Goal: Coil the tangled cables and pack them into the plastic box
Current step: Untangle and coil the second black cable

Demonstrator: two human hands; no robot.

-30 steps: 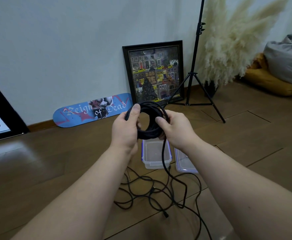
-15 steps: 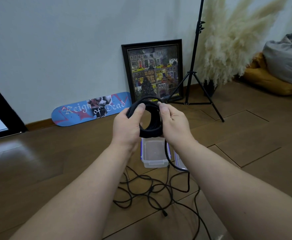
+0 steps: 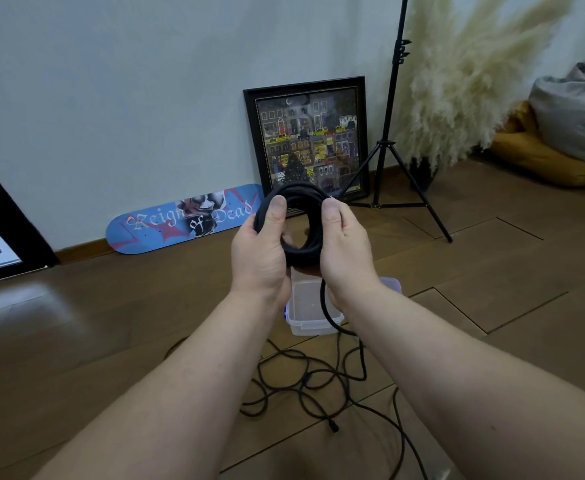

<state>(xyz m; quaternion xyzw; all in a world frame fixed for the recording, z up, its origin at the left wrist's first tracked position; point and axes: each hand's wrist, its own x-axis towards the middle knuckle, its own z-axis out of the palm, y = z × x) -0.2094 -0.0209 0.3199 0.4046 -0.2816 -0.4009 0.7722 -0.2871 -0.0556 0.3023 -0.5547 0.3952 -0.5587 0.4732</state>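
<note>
Wooden floor [image 3: 111, 341], clear plastic box [image 3: 313, 322] apparently empty, both hands' fingers gripping black cable coil [image 3: 305, 252]

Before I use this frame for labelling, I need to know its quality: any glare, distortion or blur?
Head view: pale glare on the wooden floor at left; wide-angle bending bows the tripod stand and stretches the forearms; the cable coil and both hands are sharp; the pampas grass looks soft.
</note>
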